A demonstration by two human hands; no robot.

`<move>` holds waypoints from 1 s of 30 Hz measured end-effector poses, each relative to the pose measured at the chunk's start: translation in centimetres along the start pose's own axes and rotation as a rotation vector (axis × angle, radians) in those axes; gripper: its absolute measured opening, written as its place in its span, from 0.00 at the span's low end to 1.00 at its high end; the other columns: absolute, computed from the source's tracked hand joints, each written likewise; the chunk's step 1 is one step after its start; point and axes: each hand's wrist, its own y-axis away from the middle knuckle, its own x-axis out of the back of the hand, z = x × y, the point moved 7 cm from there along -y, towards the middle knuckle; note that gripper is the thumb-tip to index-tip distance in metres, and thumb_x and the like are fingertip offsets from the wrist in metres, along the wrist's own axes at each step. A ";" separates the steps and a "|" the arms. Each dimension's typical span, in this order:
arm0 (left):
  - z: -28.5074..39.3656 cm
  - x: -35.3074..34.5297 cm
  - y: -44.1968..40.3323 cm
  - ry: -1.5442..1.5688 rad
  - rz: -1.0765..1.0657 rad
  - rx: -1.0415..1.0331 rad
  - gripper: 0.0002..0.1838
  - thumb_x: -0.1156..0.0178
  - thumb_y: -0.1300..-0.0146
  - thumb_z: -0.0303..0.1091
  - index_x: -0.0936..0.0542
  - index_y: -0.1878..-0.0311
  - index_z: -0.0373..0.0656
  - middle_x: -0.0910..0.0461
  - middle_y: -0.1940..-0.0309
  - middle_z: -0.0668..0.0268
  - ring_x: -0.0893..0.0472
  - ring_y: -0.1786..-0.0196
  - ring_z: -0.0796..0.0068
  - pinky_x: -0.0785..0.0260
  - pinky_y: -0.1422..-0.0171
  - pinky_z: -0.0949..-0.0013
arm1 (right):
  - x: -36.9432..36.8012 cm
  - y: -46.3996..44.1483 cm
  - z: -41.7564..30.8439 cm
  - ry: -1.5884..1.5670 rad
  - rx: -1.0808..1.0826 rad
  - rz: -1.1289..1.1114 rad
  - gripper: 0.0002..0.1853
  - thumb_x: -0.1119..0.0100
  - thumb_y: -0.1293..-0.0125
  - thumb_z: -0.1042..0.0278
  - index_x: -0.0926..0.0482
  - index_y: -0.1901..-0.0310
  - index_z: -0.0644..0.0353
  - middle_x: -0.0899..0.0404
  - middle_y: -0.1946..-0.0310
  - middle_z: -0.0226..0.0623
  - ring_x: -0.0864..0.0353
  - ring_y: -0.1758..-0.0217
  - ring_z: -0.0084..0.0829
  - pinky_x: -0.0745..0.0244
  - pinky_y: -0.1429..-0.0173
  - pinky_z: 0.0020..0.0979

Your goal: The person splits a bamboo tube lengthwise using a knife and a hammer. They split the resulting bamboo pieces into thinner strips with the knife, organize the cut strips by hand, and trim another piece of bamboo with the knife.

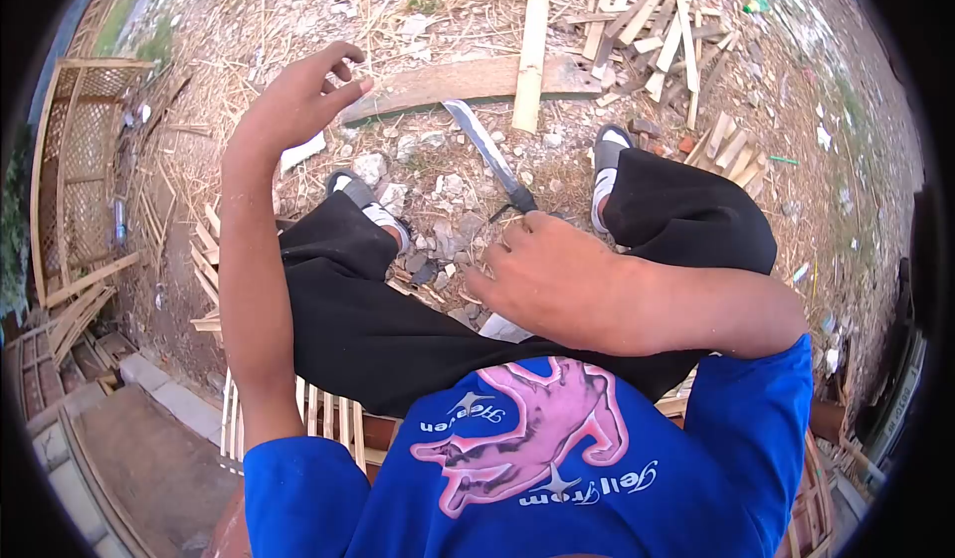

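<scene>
My left hand [311,98] is raised at the upper left, its thumb stretched out and fingers bent apart, with nothing in it. Beyond it lies a long, weathered board [428,88] on the ground. My right hand [557,278] hangs back upward in front of my lap, fingers spaced and loosely bent; its palm is hidden. Just past its knuckles is the dark handle of a machete [484,147], whose blade points away to the upper left. I see no grip on that handle. A pale wooden slat [531,56] lies across the board.
Split wood pieces [662,36] are piled at the upper right, with a smaller stack [734,150] below. My shoes [368,205] rest on stony, straw-strewn ground. A lattice wooden frame [85,165] stands at the left. Slatted wood [323,414] shows beside my seat.
</scene>
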 end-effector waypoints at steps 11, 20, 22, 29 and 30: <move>0.1 -0.9 -1.2 -0.071 -0.011 -0.072 0.22 0.37 0.31 0.49 0.23 0.41 0.46 0.17 0.55 0.59 0.17 0.56 0.61 0.25 0.51 0.58 | -3.5 -0.3 -0.2 -0.027 0.006 -0.090 0.14 0.43 0.39 0.70 0.22 0.51 0.59 0.19 0.66 0.39 0.16 0.57 0.39 0.24 0.53 0.39; -1.0 0.2 -1.9 -0.106 -0.006 -0.060 0.27 0.41 0.32 0.56 0.24 0.37 0.49 0.17 0.48 0.60 0.18 0.45 0.56 0.27 0.42 0.55 | -4.3 -0.2 0.7 0.032 -0.027 -0.154 0.31 0.32 0.47 0.69 0.27 0.38 0.57 0.19 0.57 0.39 0.17 0.50 0.42 0.25 0.46 0.42; -1.2 4.2 0.8 -0.028 0.151 0.003 0.28 0.40 0.32 0.57 0.25 0.36 0.50 0.18 0.44 0.60 0.18 0.43 0.59 0.25 0.40 0.57 | -4.3 -0.3 1.0 -0.011 -0.049 -0.212 0.36 0.28 0.51 0.67 0.28 0.36 0.56 0.19 0.53 0.42 0.19 0.48 0.44 0.25 0.42 0.43; -19.8 3.8 15.2 0.358 0.882 0.369 0.24 0.37 0.33 0.50 0.21 0.42 0.43 0.16 0.52 0.58 0.16 0.49 0.64 0.24 0.45 0.62 | -2.8 -0.4 2.0 -0.068 -0.128 -0.255 0.35 0.28 0.48 0.66 0.29 0.36 0.54 0.19 0.55 0.44 0.19 0.49 0.47 0.26 0.41 0.45; -23.5 0.4 17.9 0.313 0.836 0.512 0.23 0.35 0.35 0.46 0.21 0.43 0.41 0.17 0.53 0.57 0.17 0.49 0.64 0.25 0.44 0.62 | -2.8 -0.5 2.1 -0.069 -0.123 -0.246 0.35 0.28 0.49 0.66 0.29 0.37 0.54 0.19 0.56 0.43 0.18 0.49 0.46 0.27 0.42 0.45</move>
